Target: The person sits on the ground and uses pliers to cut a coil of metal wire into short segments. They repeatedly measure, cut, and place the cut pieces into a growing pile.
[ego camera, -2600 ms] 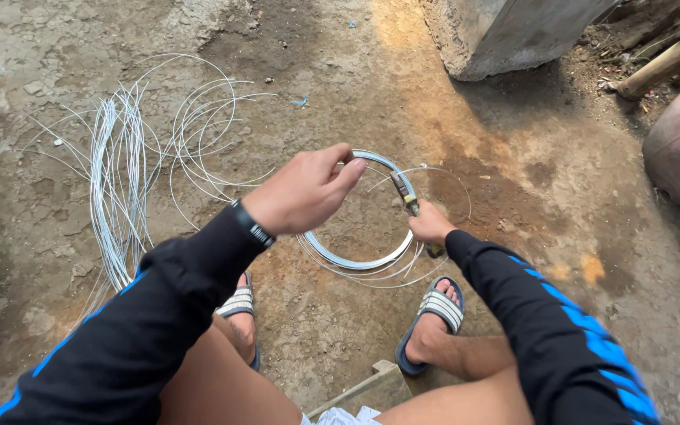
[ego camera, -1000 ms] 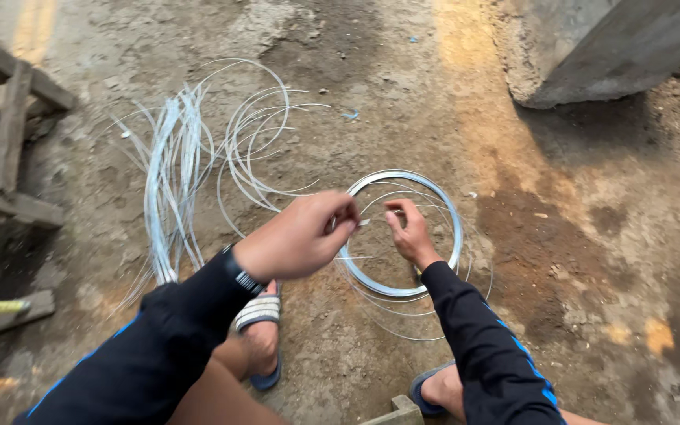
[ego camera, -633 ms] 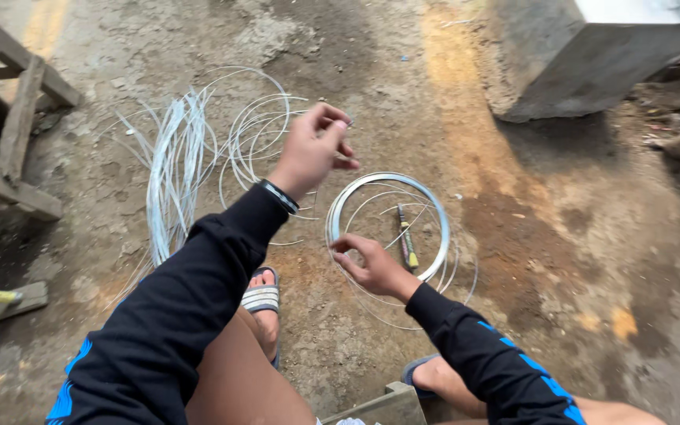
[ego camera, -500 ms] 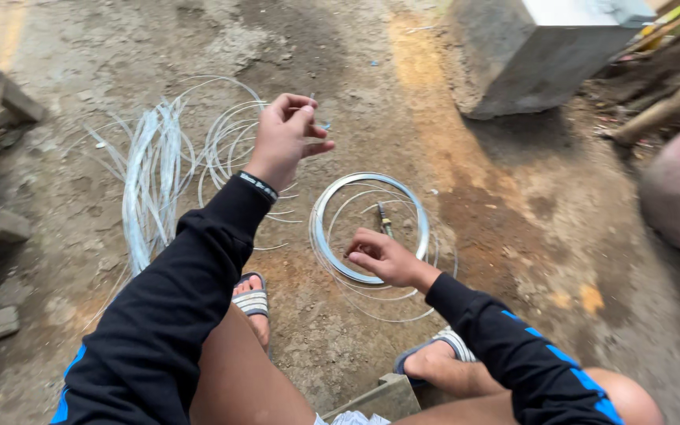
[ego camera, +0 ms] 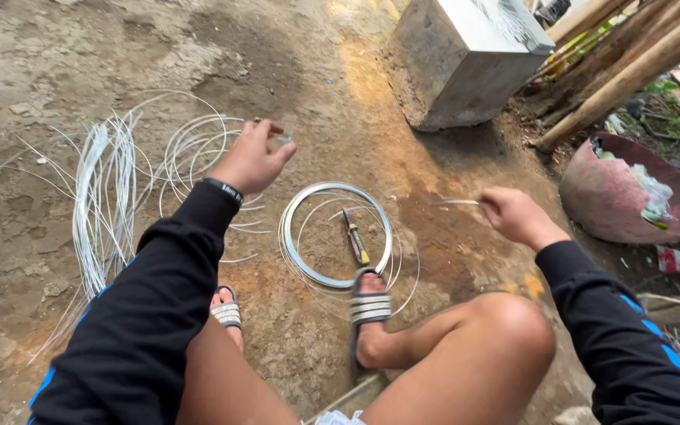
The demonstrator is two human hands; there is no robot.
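My left hand (ego camera: 252,160) is stretched out over the dirt ground, its fingertips pinched on the end of a thin wire (ego camera: 283,138). My right hand (ego camera: 515,216) is closed on another wire end (ego camera: 458,202) that sticks out to the left. Between my hands a flat coil of silvery wire (ego camera: 299,252) lies on the ground. A pair of pliers (ego camera: 355,237) with yellow-green handles lies inside it. My right sandal (ego camera: 368,305) rests on the coil's near edge.
Loose wire loops (ego camera: 192,145) and a bundle of long cut wires (ego camera: 102,206) lie to the left. A grey concrete block (ego camera: 466,63) stands at the back. Wooden poles (ego camera: 631,67) and a reddish basin (ego camera: 615,201) with scraps are at the right.
The coil and pliers, held up in my hands before, now lie on the ground. My left hand reached out left, my right hand drew right with a wire end, and my foot is on the coil.
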